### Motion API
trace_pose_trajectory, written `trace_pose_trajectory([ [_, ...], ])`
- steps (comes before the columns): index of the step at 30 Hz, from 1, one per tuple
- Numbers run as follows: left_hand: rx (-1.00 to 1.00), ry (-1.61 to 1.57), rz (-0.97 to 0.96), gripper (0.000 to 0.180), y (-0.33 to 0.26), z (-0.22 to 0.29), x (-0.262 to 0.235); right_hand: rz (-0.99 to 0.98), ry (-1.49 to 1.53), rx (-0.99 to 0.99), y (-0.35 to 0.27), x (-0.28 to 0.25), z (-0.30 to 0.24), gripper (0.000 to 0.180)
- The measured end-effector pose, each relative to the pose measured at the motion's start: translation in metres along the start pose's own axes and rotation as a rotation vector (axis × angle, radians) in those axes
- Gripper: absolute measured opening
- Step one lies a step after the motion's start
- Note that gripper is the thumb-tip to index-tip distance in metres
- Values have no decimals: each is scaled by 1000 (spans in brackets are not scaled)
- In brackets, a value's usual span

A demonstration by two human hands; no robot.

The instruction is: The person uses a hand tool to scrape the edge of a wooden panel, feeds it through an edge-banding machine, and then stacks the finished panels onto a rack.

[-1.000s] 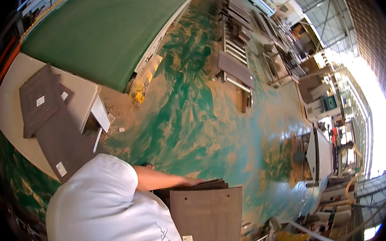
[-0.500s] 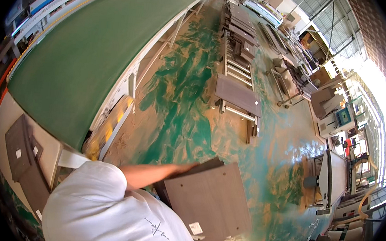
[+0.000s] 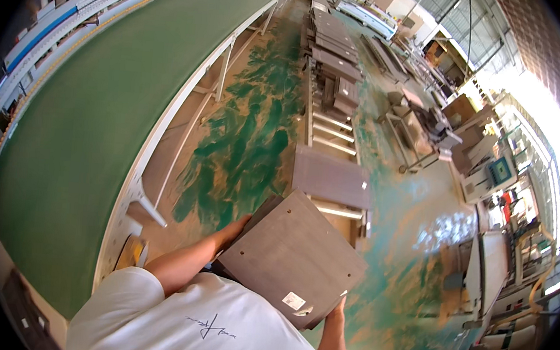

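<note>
Since half a second ago our view has swung further along the hall: the green conveyor belt (image 3: pixel 79 133) now fills the left side, and the roller rack (image 3: pixel 333 130) with its grey boards lies straight ahead, where before it stood farther off. We still carry the stack of grey panels (image 3: pixel 293 258), now raised a little and tilted, its near corner with the white label (image 3: pixel 294 300) pointing down toward our chest.

Left hand (image 3: pixel 235 227): fingers wrapped over the upper left edge of the stack, thumb hidden beneath; grip closed on the panels. Right hand (image 3: pixel 336 306): only the fingertips show under the lower right corner, curled against the edge; we cannot tell how much of the palm bears weight.

Position of load: held in front of the body, just short of the single dark panel (image 3: pixel 332 177) lying on the near end of the rack, not touching it.

Assessment: the stack appears to consist of several sheets, and the tilt invites the upper one to slide. We judge that good practice calls for levelling the load, keeping both hands on opposite edges and squaring the stack to the rack rails before any lowering. Fingers under the right corner risk being pinched if that corner lands first. The worn green-painted floor (image 3: pixel 250 140) looks uneven in colour; footing deserves attention.
</note>
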State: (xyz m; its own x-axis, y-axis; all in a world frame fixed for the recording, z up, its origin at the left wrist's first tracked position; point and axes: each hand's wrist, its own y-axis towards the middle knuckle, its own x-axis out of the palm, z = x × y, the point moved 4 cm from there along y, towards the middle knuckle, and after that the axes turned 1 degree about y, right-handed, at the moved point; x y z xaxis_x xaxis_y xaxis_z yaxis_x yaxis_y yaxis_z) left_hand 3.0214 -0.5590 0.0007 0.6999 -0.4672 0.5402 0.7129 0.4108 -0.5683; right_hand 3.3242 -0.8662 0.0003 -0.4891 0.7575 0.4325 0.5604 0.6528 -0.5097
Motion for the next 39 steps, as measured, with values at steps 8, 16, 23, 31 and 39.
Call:
trace_pose_trajectory([
  [8, 43, 43, 23, 59, 209, 198, -52, 32, 117, -37, 191, 140, -78, 47],
  [16, 38, 83, 63, 61, 392, 432, -61, 196, -21, -224, 441, 272, -163, 47],
  [23, 38, -69, 73, 61, 516, 595, -91, 81, 7, 1, 664, 379, -245, 54],
  [31, -52, 85, 155, 60, 688, 762, -137, 80, -7, 62, 867, 481, -270, 51],
  [39, -176, 40, 0, 56, 854, 906, -130, 139, 152, 43, 990, 571, -349, 49],
])
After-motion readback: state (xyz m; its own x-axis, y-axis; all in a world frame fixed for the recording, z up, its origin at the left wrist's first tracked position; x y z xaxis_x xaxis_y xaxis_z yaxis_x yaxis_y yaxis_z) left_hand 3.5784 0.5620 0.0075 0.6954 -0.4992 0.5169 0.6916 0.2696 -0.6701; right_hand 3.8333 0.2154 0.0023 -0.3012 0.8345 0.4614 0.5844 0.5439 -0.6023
